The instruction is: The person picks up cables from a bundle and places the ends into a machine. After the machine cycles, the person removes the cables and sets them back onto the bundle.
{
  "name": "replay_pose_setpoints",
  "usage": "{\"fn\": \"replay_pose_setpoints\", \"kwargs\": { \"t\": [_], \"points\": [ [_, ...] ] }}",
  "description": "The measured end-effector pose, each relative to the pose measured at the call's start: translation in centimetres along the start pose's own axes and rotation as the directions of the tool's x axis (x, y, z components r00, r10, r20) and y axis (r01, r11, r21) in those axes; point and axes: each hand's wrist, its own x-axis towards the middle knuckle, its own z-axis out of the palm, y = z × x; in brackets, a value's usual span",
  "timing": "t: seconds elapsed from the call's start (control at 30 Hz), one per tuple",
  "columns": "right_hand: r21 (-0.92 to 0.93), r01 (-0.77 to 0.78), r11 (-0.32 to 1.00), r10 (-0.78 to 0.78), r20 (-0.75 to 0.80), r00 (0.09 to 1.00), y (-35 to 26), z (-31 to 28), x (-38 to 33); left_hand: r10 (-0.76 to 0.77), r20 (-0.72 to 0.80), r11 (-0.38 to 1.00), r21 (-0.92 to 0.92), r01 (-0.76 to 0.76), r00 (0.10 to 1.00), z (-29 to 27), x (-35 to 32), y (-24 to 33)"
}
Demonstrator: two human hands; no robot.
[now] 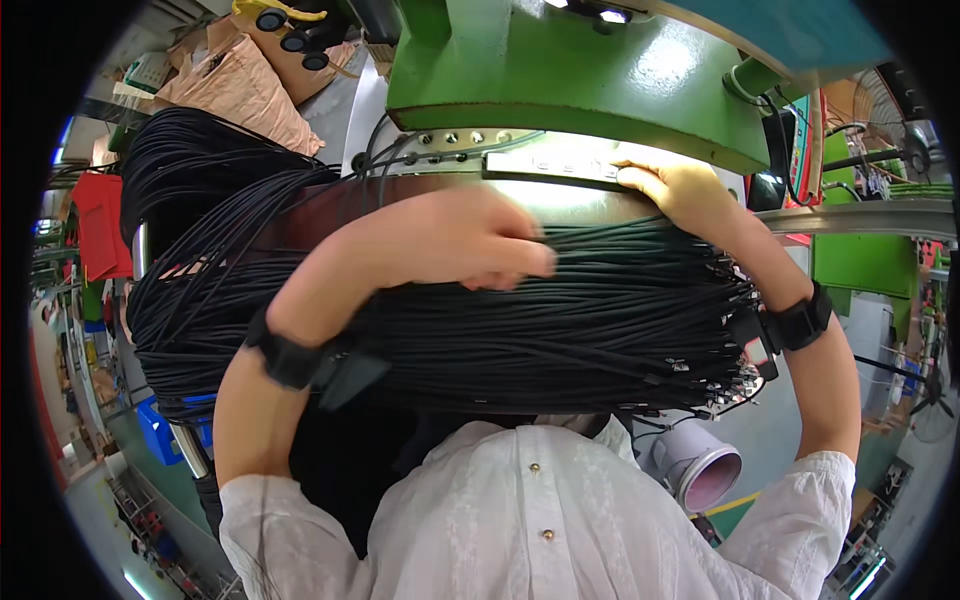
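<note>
Take the long, narrow, black-edged bar w/ shiny top (555,172) as ref. Runs approx. L–R, just on the body side of the big green painted-metal machine (560,75). Nearest to the bare right hand (690,192): reaching in at bar's R end, thumb and fingers part-bent, apparently touching; can't tell if gripping. Farther from the bare left hand (475,238): poised body side of bar, below its L end, over the cables; blurred, fingers part-curled and pointing R; can't tell if holding anything. Also body side of bar: the thick bundle of thin, dark, black-sheathed cables (560,345). Lies lengthwise L–R too, i.e. roughly parallel w/ bar. Loops round in big curves well L of bar; ends in small pale connectors (735,385) below and R of bar. Matters most, prob.: bar to L of right hand, but up and slightly R from left, w/ bundle directly under left.
</note>
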Motion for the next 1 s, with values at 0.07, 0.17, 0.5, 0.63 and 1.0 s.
{"fn": "replay_pose_setpoints", "kwargs": {
  "t": [0.07,0.17,0.5,0.63,1.0],
  "points": [
    [-0.061,0.014,0.998,-0.011,0.054,0.998,0.2,-0.4,0.5,0.1,0.202,0.98,0.149,-0.131,0.974,2.3,4.1,3.4],
    [-0.041,0.061,0.997,-0.053,0.172,0.984,0.5,-1.1,1.2,0.202,0.236,0.978,-0.102,-0.183,0.95,7.1,9.2,7.6],
    [0.218,-0.052,0.975,0.025,0.124,0.992,-5.4,-2.3,-0.6,0.04,-0.246,0.407,-0.881,-0.24,0.968,14.2,-1.7,1.4],
    [-0.065,0.132,0.989,-0.147,-0.462,0.874,-10.0,-2.1,-2.0,-0.083,-0.351,0.313,-0.898,-0.31,0.933,13.9,-1.3,0.3],
    [-0.144,-0.066,0.987,0.001,-0.413,0.911,-10.9,0.7,0.0,0.034,-0.567,0.74,-0.54,-0.402,0.823,12.2,-4.3,-1.2]
  ]
}}
